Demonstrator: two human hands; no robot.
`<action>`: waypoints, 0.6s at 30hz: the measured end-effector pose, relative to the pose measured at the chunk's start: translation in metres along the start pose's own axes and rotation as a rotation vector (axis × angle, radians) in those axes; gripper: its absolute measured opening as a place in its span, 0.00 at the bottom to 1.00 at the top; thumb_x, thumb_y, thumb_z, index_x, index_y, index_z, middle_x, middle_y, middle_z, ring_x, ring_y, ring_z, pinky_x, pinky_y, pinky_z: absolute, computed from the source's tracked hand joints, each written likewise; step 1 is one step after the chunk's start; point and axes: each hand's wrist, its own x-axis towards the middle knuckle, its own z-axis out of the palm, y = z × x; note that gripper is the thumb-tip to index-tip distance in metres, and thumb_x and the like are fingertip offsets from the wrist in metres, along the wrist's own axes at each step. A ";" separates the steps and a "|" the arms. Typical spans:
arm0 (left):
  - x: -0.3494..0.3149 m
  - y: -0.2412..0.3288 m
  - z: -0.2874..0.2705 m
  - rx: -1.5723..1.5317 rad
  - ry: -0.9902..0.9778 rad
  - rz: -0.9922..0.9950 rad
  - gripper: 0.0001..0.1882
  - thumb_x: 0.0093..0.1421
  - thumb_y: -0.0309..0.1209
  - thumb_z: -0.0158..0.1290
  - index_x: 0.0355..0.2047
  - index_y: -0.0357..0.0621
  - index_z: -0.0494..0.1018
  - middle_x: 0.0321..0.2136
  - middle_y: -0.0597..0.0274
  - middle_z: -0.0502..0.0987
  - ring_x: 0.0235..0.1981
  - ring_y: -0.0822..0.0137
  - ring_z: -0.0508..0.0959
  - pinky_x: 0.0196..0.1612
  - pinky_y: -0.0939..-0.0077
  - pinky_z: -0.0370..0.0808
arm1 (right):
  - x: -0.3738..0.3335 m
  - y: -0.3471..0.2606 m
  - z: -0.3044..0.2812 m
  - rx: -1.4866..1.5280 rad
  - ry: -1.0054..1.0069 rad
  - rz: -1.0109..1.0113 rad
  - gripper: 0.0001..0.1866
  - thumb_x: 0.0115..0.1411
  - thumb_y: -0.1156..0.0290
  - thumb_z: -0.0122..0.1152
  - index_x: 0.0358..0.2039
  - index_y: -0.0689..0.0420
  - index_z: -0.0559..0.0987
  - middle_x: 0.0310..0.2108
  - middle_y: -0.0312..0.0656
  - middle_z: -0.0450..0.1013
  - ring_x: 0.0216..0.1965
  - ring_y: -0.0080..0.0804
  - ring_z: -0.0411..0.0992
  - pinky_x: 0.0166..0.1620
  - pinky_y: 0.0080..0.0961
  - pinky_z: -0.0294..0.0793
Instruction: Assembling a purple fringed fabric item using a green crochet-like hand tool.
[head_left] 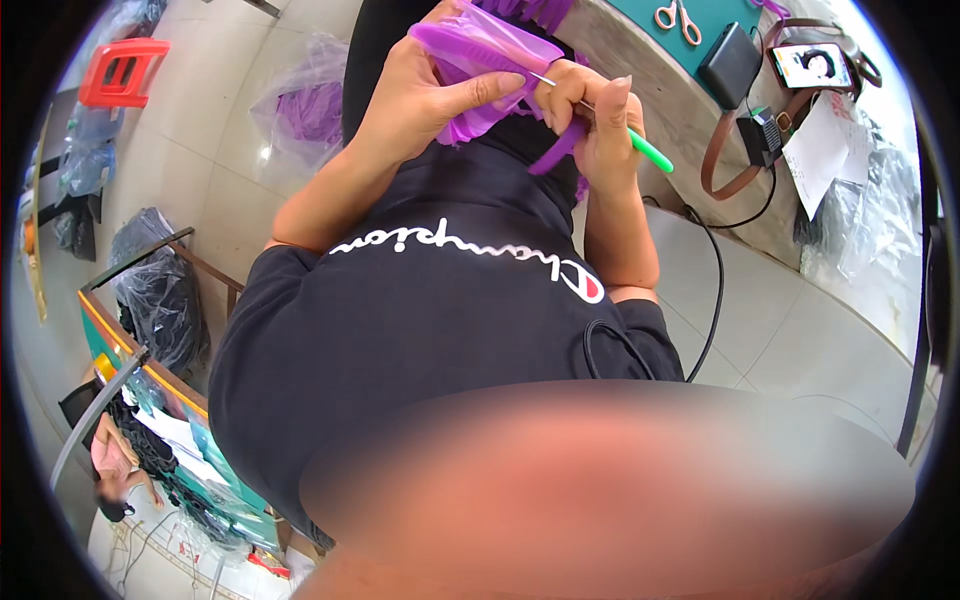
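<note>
Sheer purple fabric (465, 50) is bunched up in front of my black shirt, near the top of the view. My left hand (430, 100) is closed on it, the thumb pressing along the fabric's lower edge. In my right hand (600, 125) is a thin metal tool with a green handle (652, 151). Its slim shaft points up and left to the fabric's edge, and the tip's shape cannot be made out. A purple band (558, 150) hangs beneath my right fingers. Both hands are close together, with the fabric spanning between them.
At the upper right, a table bears scissors (680, 20), a black case (731, 65), a phone (812, 66) and a brown strap (722, 160). A clear bag of purple pieces (305, 110) lies on the floor at left, near a red stool (125, 73). Another person (115, 455) sits at lower left.
</note>
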 end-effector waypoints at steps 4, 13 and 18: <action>0.017 -0.029 -0.011 -0.063 -0.337 0.725 0.49 0.48 0.22 0.62 0.65 0.39 0.43 0.39 0.65 0.72 0.40 0.76 0.70 0.48 0.83 0.66 | -0.003 0.006 0.001 -0.062 0.008 0.016 0.31 0.67 0.49 0.33 0.17 0.63 0.65 0.18 0.40 0.61 0.22 0.27 0.59 0.26 0.22 0.59; -0.007 -0.009 -0.032 -0.617 -0.807 -0.739 0.28 0.38 0.31 0.69 0.38 0.32 0.70 0.19 0.62 0.74 0.18 0.74 0.74 0.22 0.85 0.70 | 0.013 0.023 -0.143 -0.114 0.892 -0.001 0.29 0.67 0.51 0.37 0.12 0.53 0.61 0.13 0.30 0.56 0.14 0.20 0.53 0.20 0.17 0.52; -0.005 -0.026 -0.013 -0.317 -0.096 -0.298 0.10 0.57 0.29 0.55 0.37 0.35 0.75 0.27 0.64 0.77 0.27 0.75 0.77 0.33 0.82 0.73 | -0.003 0.004 -0.116 0.848 -0.050 0.447 0.29 0.67 0.51 0.34 0.11 0.50 0.58 0.11 0.31 0.52 0.13 0.18 0.48 0.18 0.16 0.47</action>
